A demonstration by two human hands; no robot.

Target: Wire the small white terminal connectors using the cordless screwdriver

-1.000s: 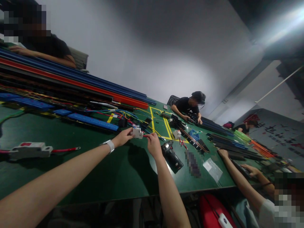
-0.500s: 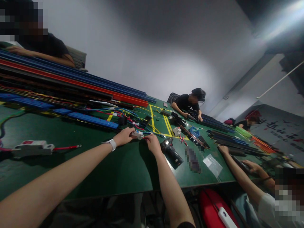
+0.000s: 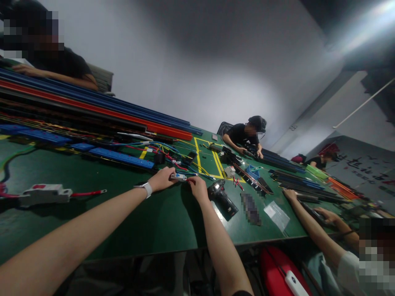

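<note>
My left hand (image 3: 163,179), with a white band on the wrist, is closed around a small white-and-blue circuit breaker (image 3: 180,177) held just over the green tabletop. At the breaker's right end my right hand (image 3: 199,189) pinches a red wire (image 3: 190,179). Whether the wire's tip sits inside the breaker is too small to tell. Beside my right hand lies a black cordless drill (image 3: 224,200). Another breaker (image 3: 46,194) rests at the left, a red lead with a ring lug coming out of it.
Blue power strips (image 3: 121,158), a bundle of coloured wires (image 3: 166,149) and long orange rails (image 3: 168,128) lie beyond my hands. To the right are a plastic bag (image 3: 277,215) and a co-worker's arm (image 3: 314,228). Other people sit around the table.
The breaker has turned slightly in my left hand, so its blue part shows more. My right hand stays at its end with the red wire. The view has shifted a little.
</note>
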